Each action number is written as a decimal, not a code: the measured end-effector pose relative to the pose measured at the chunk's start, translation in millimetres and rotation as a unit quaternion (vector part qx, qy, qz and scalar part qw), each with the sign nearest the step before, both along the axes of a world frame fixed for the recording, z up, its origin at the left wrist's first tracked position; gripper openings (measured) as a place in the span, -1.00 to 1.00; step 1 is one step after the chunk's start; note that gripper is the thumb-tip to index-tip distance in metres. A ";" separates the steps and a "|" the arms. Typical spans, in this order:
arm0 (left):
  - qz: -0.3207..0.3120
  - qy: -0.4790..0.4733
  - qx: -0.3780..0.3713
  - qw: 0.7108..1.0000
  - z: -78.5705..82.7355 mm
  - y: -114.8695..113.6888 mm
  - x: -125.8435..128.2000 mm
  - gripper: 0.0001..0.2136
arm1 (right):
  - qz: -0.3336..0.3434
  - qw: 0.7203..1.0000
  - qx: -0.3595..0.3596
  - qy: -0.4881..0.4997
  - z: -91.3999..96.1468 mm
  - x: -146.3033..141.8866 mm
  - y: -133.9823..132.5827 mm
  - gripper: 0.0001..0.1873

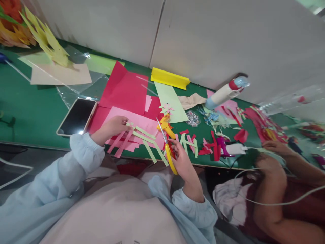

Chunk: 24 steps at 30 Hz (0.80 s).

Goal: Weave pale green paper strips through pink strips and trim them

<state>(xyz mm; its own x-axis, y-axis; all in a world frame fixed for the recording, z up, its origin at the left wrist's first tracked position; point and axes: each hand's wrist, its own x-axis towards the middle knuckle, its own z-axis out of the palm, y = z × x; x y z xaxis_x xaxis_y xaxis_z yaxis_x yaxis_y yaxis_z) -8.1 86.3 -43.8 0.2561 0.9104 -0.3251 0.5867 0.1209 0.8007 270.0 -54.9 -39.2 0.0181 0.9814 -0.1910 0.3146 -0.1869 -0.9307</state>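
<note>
My left hand (114, 126) is closed, its fingertips pinching the end of a light green paper strip (144, 136). Pink paper strips (124, 144) lie just below those fingers, over a pink sheet (142, 118). Around the yellow-handled scissors (168, 152) my right hand (180, 156) is wrapped, with the blades pointing up and away from me. Beside the blades sits a small yellow-orange paper figure (165, 126). Cut green and pink strips (189, 144) are scattered right of the scissors.
A phone (77, 117) lies at the left near red sheets (127, 89). Behind are a yellow holder (169, 78) and a leaning bottle (225, 91). A purple glue gun (225, 147) lies to the right, near a co-worker's hands (270, 157).
</note>
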 end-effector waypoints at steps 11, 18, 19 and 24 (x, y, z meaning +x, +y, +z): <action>-0.177 0.047 -0.018 0.983 23.7 13.1 -8.7 -0.80 | 0.064 0.994 -0.075 0.056 -0.5 4.6 -13.8 -0.43; -0.319 0.173 0.020 0.932 40.3 40.0 -2.8 -0.96 | 0.063 0.987 -0.117 0.085 -8.6 7.5 -26.5 -0.37; -0.325 0.183 0.027 0.928 42.9 42.9 0.6 -0.96 | 0.058 0.987 -0.118 0.088 -9.4 7.5 -27.5 -0.37; -0.344 0.184 0.067 0.918 54.4 55.5 19.3 -0.90 | 0.038 0.986 -0.121 0.105 -3.6 5.2 -30.2 -0.37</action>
<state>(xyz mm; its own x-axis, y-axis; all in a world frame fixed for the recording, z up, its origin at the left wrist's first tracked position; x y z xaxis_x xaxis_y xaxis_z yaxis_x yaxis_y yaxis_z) 11.3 141.8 10.5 0.6809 0.6116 -0.4028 0.7214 -0.4652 0.5130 275.2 -85.1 -42.8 -0.1179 0.9040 -0.4109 0.1407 -0.3944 -0.9081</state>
